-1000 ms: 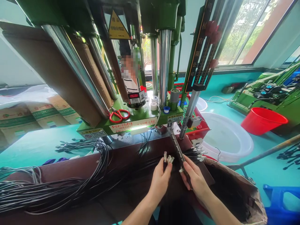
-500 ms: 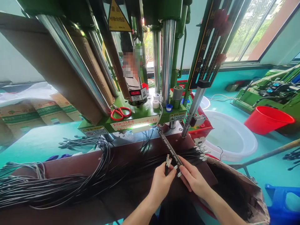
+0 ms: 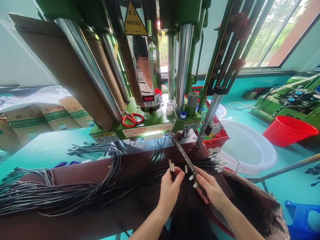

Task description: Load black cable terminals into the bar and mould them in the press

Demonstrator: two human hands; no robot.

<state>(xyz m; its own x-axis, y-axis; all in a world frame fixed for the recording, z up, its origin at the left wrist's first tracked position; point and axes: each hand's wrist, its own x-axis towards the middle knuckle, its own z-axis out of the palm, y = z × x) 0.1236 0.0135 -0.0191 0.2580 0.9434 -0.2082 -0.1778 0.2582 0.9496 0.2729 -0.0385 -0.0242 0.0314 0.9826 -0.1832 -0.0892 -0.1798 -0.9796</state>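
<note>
In the head view, my right hand (image 3: 212,187) grips the near end of a long, narrow metal bar (image 3: 184,155) with slots along it. The bar slants away from me, its far end near the press bed. Small metal plugs (image 3: 192,177) stick out from its left side near my right fingers. To the left, my left hand (image 3: 167,190) pinches a few cable connectors (image 3: 171,166) with silvery tips pointing up. Its thumb and index finger lie just left of the bar, apart from it. How many connectors are in the left hand cannot be made out.
Black cables (image 3: 75,193) lie in a thick bundle across the brown bench (image 3: 140,206). Behind stands a green press (image 3: 160,121) with red-handled scissors (image 3: 132,120) on its bed. At right are a white tub (image 3: 271,156), a red bucket (image 3: 290,131) and a blue stool (image 3: 301,220).
My left hand has drawn leftward from the bar with its connectors. More plugs now show along the bar beside my right hand, which still grips it. The view has shifted slightly.
</note>
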